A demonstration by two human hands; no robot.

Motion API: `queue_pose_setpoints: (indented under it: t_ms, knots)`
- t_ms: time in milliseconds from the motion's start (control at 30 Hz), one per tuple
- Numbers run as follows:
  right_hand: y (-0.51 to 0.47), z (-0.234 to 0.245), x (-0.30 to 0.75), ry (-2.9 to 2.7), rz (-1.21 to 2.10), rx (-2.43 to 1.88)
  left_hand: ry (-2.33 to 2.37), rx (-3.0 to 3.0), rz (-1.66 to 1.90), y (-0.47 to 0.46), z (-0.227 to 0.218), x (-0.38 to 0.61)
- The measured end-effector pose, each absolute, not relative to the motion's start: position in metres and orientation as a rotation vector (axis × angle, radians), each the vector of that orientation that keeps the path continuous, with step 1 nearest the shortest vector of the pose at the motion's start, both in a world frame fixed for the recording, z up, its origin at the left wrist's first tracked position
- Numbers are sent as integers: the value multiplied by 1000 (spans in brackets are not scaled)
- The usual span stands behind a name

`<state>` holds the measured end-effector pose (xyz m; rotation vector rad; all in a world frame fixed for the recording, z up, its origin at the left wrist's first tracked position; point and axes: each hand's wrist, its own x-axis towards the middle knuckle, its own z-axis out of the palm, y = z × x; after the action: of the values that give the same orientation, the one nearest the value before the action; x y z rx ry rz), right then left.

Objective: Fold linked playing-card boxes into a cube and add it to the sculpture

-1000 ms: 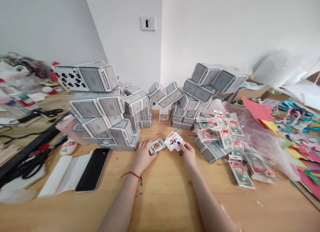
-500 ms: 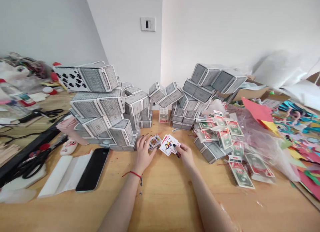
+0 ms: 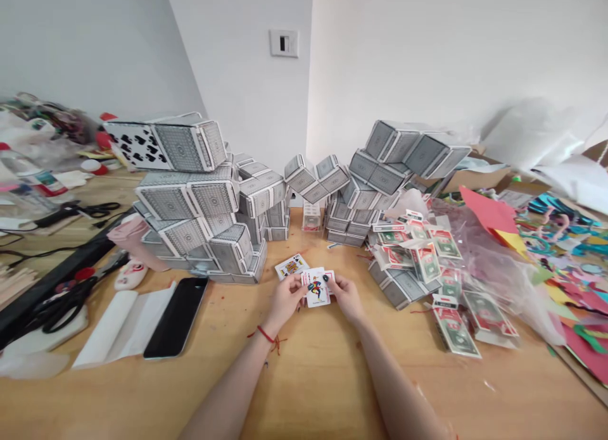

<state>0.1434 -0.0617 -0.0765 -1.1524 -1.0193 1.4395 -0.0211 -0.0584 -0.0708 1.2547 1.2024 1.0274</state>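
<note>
Between both hands is a small fan of playing cards [image 3: 317, 289], a joker face up on top. My left hand [image 3: 285, 299] pinches the left edge of these cards, thumb over the front. At their right edge my right hand [image 3: 348, 297] grips them, a dark-nailed thumb on the face. Just behind my left fingers a deck of cards [image 3: 291, 264] lies on the table with a spade court card face up. Farther back stand blocks folded from grey-backed cards, stacked into a left tower [image 3: 190, 206] and a right tower [image 3: 375, 180], with a V-shaped piece [image 3: 316, 177] between them.
Card boxes [image 3: 456, 329] and plastic wrap lie in a heap on the right, beside coloured paper scraps [image 3: 570, 269]. To the left are a black phone [image 3: 177, 318], a white paper roll [image 3: 107, 326], black scissors [image 3: 71, 304] and a computer mouse [image 3: 130, 275].
My left hand has left the deck and moved right and nearer to me, taking hold of the joker cards. My right hand has brought those cards slightly closer. The deck stays on the table.
</note>
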Motion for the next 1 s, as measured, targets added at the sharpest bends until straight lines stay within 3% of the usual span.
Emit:
queue_pose_setpoints:
  t_ms: [1000]
  knots:
    - [-58,-81,145,-1095,1449,-1160,1311,1319,1102,-50,-71,-24]
